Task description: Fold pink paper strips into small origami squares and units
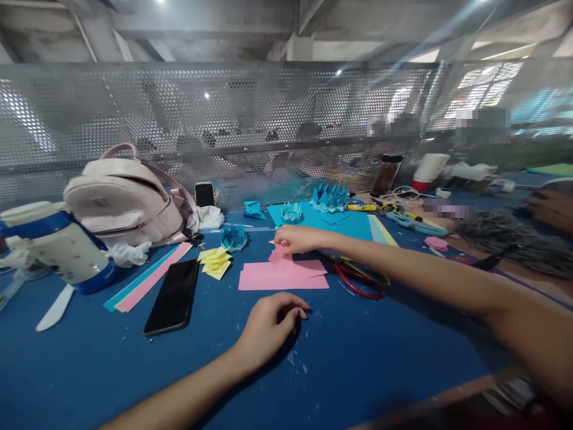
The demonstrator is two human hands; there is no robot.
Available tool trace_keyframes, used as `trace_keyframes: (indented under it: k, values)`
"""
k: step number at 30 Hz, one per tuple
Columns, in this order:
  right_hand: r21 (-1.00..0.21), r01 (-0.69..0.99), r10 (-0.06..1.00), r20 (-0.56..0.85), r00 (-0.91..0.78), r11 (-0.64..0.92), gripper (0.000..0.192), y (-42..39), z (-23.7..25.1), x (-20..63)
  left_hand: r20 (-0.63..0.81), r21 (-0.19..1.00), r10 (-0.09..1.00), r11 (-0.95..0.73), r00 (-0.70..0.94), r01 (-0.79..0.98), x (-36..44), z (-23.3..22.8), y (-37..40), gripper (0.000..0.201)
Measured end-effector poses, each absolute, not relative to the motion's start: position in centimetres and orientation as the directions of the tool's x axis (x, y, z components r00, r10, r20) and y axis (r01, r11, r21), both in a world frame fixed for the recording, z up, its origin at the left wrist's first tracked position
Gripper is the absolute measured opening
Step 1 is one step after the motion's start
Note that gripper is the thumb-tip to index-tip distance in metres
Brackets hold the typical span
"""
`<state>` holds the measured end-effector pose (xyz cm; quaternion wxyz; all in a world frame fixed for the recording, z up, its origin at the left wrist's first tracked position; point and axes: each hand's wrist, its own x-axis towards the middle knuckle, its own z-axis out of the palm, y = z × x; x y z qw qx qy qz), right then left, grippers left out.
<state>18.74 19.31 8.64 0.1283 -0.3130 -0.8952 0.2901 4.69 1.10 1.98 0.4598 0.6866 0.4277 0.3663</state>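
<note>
My right hand (299, 239) reaches across, its fingers closed on a small piece of pink paper (278, 255). Beneath it lie stacked pink paper sheets (264, 279). My left hand (273, 325) rests on the blue table nearer to me, fingers loosely bent with a gap to the thumb and nothing in them. Several small yellow paper pieces (215, 263) sit left of the pink sheets. Folded blue paper shapes with pointed tips stand behind: a small one (233, 237), another (292, 212) and a larger one (330, 197). Red-handled scissors (358, 283) lie partly under my right forearm.
A black phone (172, 297) and long coloured paper strips (152, 278) lie at left, beside a tilted flask (62, 248) and a pink backpack (129, 200). A perforated metal screen (250, 119) closes the back. Another person's hand (551, 208) shows at far right, near grey yarn-like material (514, 242).
</note>
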Motion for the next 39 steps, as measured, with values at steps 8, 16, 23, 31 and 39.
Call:
trace_keyframes:
  k: [8,16,23,31,39]
  values:
    - [-0.489,0.526,0.561,-0.089,-0.823,0.695,0.008,20.6,8.5,17.6,0.13,0.943,0.917,-0.232,0.378,0.239,4.6,1.5,1.3,0.029]
    - [-0.567,0.486,0.656,0.133,-0.743,0.666,0.046,23.9,13.1,21.4,0.129,0.952,0.912,-0.224,0.389,0.208,4.5,1.4,1.5,0.028]
    - [-0.506,0.606,0.751,0.137,-0.646,0.614,0.039,24.2,7.7,24.1,0.135,0.953,0.912,-0.227,0.387,0.203,4.7,1.3,1.5,0.029]
    - [-0.314,0.675,0.745,0.265,-0.612,0.667,0.048,22.3,4.0,23.7,0.125,0.954,0.916,-0.216,0.38,0.207,4.8,1.5,1.3,0.03]
    - [-0.274,0.591,0.647,0.216,-0.731,0.759,0.024,17.7,6.3,21.0,0.118,0.95,0.913,-0.218,0.39,0.224,4.8,1.8,1.2,0.029]
